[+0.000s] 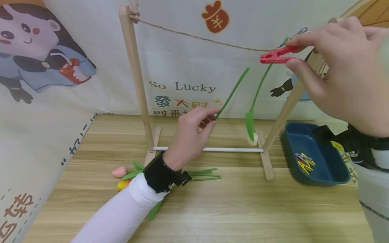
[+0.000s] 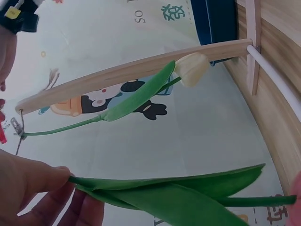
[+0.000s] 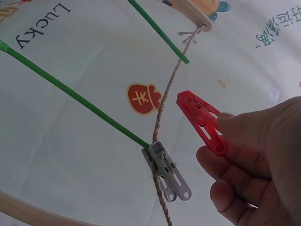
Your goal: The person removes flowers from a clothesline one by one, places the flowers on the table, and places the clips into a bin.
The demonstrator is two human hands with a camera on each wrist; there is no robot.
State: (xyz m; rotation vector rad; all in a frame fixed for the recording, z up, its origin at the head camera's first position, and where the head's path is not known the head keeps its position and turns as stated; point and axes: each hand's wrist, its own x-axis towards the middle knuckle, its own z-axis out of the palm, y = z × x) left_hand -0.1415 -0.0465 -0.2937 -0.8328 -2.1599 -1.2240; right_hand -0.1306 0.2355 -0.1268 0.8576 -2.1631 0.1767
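My left hand (image 1: 189,135) pinches the green stem of a tulip (image 1: 232,92), whose bare end slants up to the right. In the left wrist view its long leaves (image 2: 164,188) show, with a bit of pink bloom at the right edge. Between thumb and fingers, my right hand (image 1: 340,64) holds a red clothespin (image 1: 276,57) near the rope (image 1: 194,35). A white tulip (image 2: 193,69) hangs bloom-down, its stem clipped to the rope by a grey clothespin (image 3: 165,165). In the right wrist view the red clothespin stays apart from the rope.
A wooden frame (image 1: 133,74) with a white crossbar (image 1: 232,149) carries the rope. To its right stands a blue basin (image 1: 316,180) holding yellow and grey clothespins (image 1: 305,163). Several tulips, including a pink one (image 1: 119,171) and a yellow-orange one (image 1: 123,184), lie under my left forearm.
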